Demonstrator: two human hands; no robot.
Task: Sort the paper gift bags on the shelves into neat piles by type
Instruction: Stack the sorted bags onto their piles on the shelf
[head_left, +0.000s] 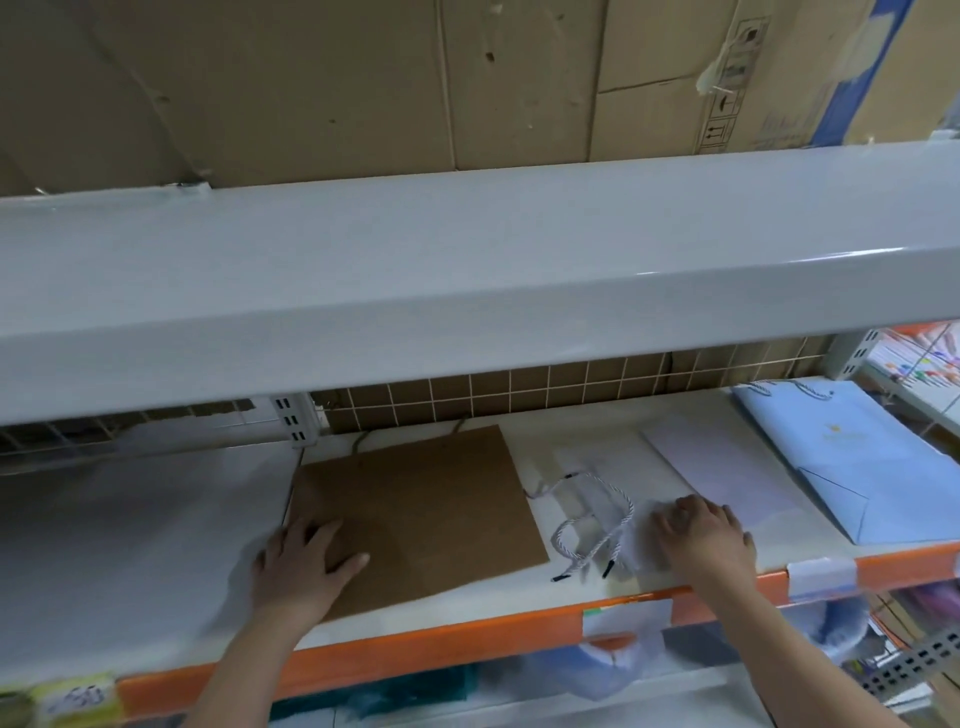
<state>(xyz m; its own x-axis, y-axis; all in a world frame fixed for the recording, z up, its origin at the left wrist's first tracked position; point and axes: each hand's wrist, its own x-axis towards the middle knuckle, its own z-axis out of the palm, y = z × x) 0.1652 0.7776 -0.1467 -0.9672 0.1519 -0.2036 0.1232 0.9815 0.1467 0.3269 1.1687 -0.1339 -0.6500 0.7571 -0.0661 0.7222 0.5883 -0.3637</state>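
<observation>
A flat brown paper bag (436, 509) lies on the white shelf (519, 592). My left hand (304, 564) rests flat on its near left corner, fingers spread. A white bag (587, 462) with twisted grey-white cord handles (597, 535) lies in the middle. My right hand (701, 532) sits on the near edge of that white bag, beside a pale lilac bag (727, 467); its fingers are blurred. A light blue bag (878, 467) lies flat at the right.
A grey upper shelf (467, 280) overhangs the bags, with cardboard boxes (363, 83) on top. A wire grid (571, 389) backs the shelf. The front edge has an orange strip (441, 649) with labels. More goods sit on the shelf below.
</observation>
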